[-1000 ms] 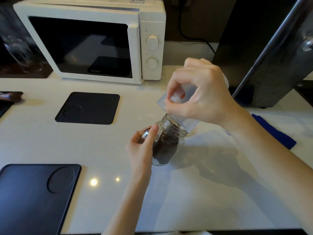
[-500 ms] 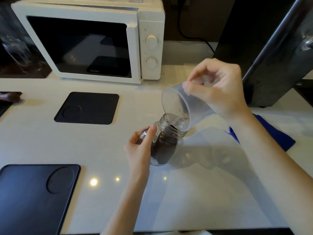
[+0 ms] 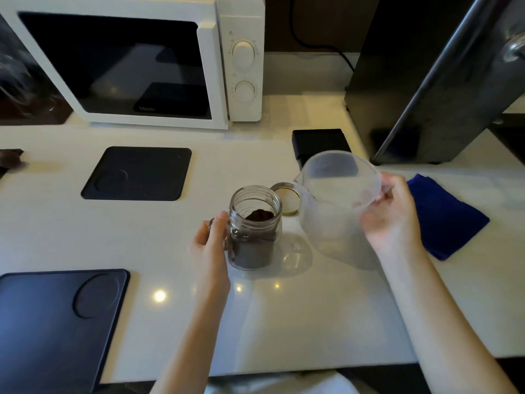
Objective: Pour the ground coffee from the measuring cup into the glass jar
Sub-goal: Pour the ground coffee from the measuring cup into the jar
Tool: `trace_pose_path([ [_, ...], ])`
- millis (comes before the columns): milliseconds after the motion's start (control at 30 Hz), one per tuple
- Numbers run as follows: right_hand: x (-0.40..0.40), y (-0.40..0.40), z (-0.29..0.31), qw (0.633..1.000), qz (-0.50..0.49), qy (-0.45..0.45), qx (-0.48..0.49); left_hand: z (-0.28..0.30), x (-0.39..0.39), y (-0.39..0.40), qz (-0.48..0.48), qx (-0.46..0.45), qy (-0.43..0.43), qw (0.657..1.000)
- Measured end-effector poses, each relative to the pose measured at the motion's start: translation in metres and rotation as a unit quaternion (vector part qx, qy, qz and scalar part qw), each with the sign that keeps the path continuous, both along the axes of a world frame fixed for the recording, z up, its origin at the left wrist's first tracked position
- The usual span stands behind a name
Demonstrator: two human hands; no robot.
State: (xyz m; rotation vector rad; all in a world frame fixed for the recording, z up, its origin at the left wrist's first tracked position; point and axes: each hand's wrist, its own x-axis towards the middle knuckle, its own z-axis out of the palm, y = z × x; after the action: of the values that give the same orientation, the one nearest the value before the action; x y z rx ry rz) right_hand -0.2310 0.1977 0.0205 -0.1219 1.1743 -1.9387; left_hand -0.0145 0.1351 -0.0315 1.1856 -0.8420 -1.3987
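Measuring cup [image 3: 338, 194], clear plastic and looking empty, hangs above the white desk [image 3: 312, 308] just right of the glass jar [image 3: 253, 227], near upright, mouth tilted a little toward the viewer, spout pointing left at the jar. Right hand [image 3: 389, 217] has its grip closed on the cup's handle side. Left hand [image 3: 211, 240] is wrapped around the jar's left side. Jar stands upright, open, holding dark ground coffee [image 3: 257, 216]. A round lid [image 3: 287, 198] lies behind it
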Motion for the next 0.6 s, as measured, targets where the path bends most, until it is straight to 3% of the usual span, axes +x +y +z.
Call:
trace_pose_path([
  [367,0.031,0.023,-0.029,0.995,-0.008,-0.095,-0.004,-0.013,0.003,0.004,-0.037,0.003,0.045,0.998],
  [600,0.024,0.027,-0.046,0.998,0.004,-0.066,-0.014,-0.016,0.004,-0.001,-0.029,0.015,0.052,0.998],
])
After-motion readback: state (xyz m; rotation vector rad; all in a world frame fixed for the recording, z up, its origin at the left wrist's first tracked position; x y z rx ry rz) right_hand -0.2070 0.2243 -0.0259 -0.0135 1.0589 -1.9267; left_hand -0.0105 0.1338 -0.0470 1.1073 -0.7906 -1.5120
